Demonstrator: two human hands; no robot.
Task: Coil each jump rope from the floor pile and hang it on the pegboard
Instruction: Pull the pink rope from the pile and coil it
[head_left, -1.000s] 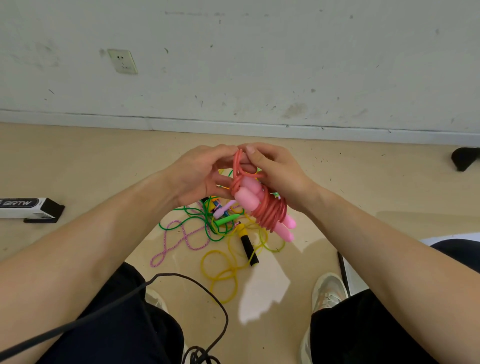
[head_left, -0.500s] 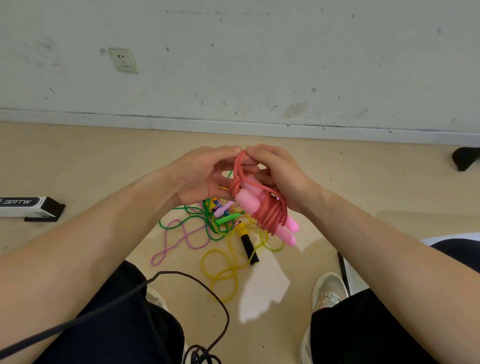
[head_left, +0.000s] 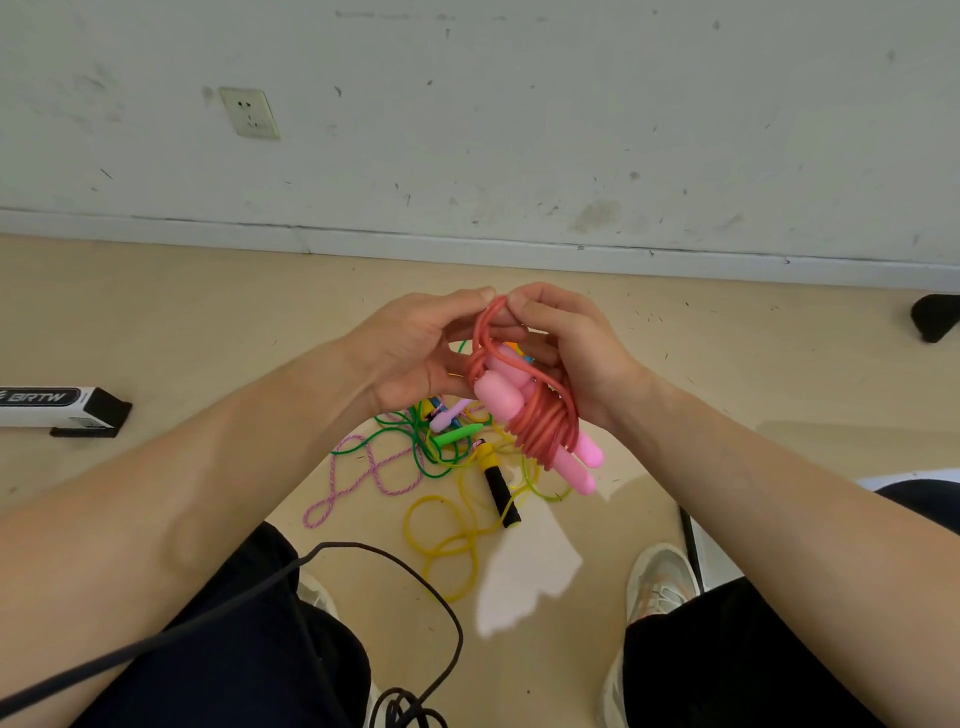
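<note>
Securing the red jump rope (head_left: 543, 423), held in the air above the floor pile (head_left: 457, 434), is best done with its top loop, pinched by the left hand (head_left: 415, 353), pulled snug while the wraps are clamped in the curled fingers of the right hand (head_left: 582, 358).

2 hands (head_left: 410, 348) around coiled pink jump rope (head_left: 543, 418)

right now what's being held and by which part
The red jump rope, coiled round its pink handles: left hand and right hand pinch its top loop.
</note>
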